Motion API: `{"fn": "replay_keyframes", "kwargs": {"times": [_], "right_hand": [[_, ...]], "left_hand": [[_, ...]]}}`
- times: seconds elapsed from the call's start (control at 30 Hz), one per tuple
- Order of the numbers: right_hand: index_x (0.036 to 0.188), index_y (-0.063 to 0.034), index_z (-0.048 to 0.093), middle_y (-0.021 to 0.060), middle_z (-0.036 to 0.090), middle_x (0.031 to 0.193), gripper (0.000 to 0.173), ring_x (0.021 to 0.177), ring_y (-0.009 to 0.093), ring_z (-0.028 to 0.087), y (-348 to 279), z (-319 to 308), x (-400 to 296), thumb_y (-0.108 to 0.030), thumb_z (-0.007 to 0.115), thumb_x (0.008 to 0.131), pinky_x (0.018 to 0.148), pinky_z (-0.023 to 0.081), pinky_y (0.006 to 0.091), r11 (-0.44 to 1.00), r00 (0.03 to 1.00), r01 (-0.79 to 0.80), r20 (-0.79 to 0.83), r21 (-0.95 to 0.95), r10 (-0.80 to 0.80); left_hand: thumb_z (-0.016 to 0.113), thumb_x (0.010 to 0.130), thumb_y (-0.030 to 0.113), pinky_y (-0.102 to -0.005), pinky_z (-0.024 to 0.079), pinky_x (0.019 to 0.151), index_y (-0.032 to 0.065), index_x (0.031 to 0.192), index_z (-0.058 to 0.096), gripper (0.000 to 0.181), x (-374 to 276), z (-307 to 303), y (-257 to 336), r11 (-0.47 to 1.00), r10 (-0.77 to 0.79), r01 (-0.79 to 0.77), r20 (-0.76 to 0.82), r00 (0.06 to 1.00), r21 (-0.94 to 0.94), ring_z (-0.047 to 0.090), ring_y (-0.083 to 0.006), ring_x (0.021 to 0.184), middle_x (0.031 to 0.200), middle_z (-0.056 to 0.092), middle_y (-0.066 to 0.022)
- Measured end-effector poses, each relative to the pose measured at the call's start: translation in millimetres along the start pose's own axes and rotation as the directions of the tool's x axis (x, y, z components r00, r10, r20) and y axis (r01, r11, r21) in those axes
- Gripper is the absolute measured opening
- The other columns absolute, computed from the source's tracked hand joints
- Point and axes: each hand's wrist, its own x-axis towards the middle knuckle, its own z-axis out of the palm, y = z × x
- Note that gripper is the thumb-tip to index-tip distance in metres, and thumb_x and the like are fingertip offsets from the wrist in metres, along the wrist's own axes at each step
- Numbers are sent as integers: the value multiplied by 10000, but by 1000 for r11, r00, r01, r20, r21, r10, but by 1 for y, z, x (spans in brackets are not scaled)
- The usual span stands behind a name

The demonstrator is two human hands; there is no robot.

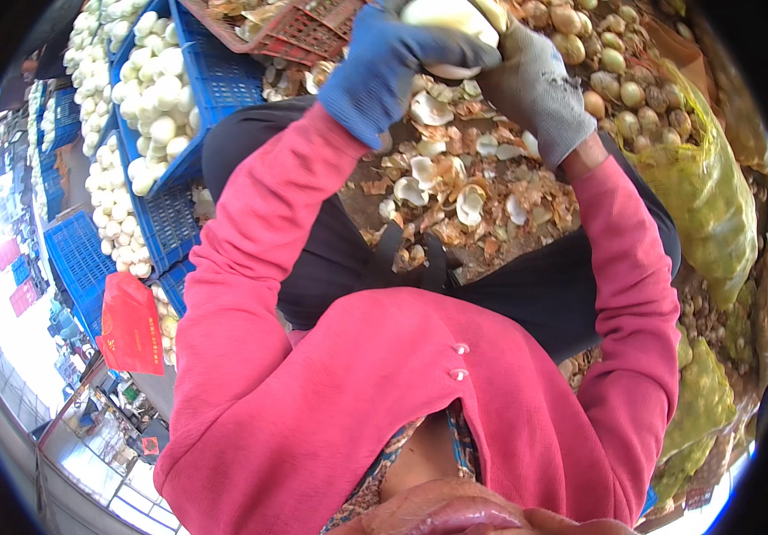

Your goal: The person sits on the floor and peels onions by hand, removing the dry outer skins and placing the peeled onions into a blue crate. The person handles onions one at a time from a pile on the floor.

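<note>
At the top of the head view my left hand [391,67], in a blue glove, is closed around a white peeled onion [454,20]. My right hand [534,83], in a worn grey glove, meets it from the other side, its fingers at the onion's edge; what exactly they grip is partly hidden. Below both hands, between my bent legs, onion skins [471,204] and pale outer layers lie scattered on the ground.
Blue plastic crates [220,73] of peeled onions [160,100] stand at the left, near a red bag [131,324]. A red crate [304,33] is at the top. Unpeeled onions [631,93] spill by a yellow mesh sack [705,194] at the right.
</note>
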Motion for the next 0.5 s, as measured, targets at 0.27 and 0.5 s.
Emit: {"fn": "replay_keyframes", "kwargs": {"times": [0.27, 0.5], "right_hand": [[1184, -63, 680, 9, 688, 1011, 251, 952, 118, 650, 6, -22, 12, -90, 703, 935, 855, 526, 287, 882, 959, -272, 181, 385, 217], [1132, 0, 640, 3, 657, 761, 284, 607, 126, 620, -7, -31, 23, -164, 746, 926, 565, 540, 295, 700, 702, -712, 6, 50, 713]], "left_hand": [[721, 702, -19, -295, 577, 782, -7, 1286, 624, 592, 4, -13, 3, 991, 37, -15, 167, 985, -134, 720, -199, 902, 1056, 732, -101], [765, 674, -24, -375, 598, 903, 18, 1376, 556, 734, -4, -1, 7, 952, 4, 63, 218, 976, -298, 721, -245, 1042, 1206, 687, -146]]}}
